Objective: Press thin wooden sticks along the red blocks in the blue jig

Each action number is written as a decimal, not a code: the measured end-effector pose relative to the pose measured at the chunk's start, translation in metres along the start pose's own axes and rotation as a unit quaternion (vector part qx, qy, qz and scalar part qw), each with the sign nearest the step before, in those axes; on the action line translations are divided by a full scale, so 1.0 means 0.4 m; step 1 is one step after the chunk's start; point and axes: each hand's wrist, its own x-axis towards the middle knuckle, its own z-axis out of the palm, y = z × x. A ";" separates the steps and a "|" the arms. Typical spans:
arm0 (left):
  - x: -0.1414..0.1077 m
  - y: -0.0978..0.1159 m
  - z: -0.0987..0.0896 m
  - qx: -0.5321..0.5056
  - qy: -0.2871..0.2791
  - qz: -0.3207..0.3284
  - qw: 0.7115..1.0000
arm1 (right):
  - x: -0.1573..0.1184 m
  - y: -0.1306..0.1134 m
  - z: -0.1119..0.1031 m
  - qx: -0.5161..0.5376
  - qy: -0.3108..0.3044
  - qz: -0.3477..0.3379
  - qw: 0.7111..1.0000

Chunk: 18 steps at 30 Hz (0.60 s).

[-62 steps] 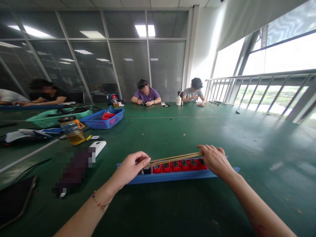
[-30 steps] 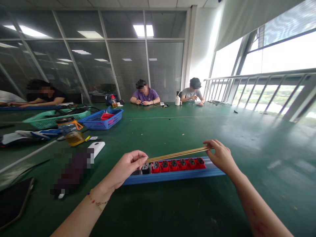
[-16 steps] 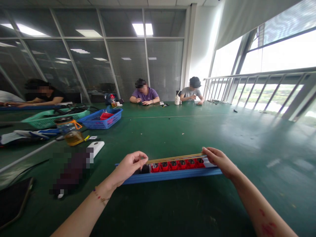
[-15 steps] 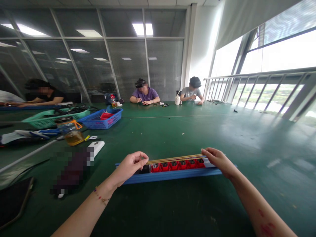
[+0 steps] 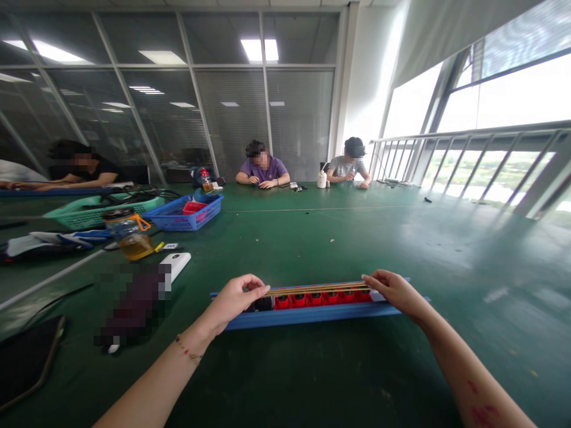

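A long blue tray (image 5: 312,318) lies on the green table in front of me, with a row of red square holders (image 5: 316,298) containing dark pieces. At its left end sits a black part (image 5: 264,304); a pale piece (image 5: 378,295) is at the right end. Thin yellow-brown strands (image 5: 321,288) run side by side above the holders, from one hand to the other; whether they are sticks or a stretched band I cannot tell. My left hand (image 5: 241,300) pinches their left end between thumb and fingers. At the right end, my right hand (image 5: 392,288) grips them with its fingertips.
To the left are a white-ended dark object (image 5: 176,267), partly blurred out, a phone-like dark slab (image 5: 29,359), a jar of amber liquid (image 5: 136,244), and blue (image 5: 187,221) and green baskets (image 5: 71,217). Several people sit at work along the far side.
The strands sit slightly lower over the holders at the right end, and my right hand has dropped a little. My left hand keeps its pinch. The view has shifted slightly.
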 end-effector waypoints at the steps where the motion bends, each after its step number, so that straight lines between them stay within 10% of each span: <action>1: 0.000 -0.001 -0.001 0.008 -0.005 0.007 1.000 | 0.001 0.002 0.000 -0.017 0.004 -0.004 1.000; 18: -0.007 0.016 -0.090 0.229 -0.062 0.097 0.967 | 0.000 0.003 0.002 -0.039 -0.001 -0.016 0.999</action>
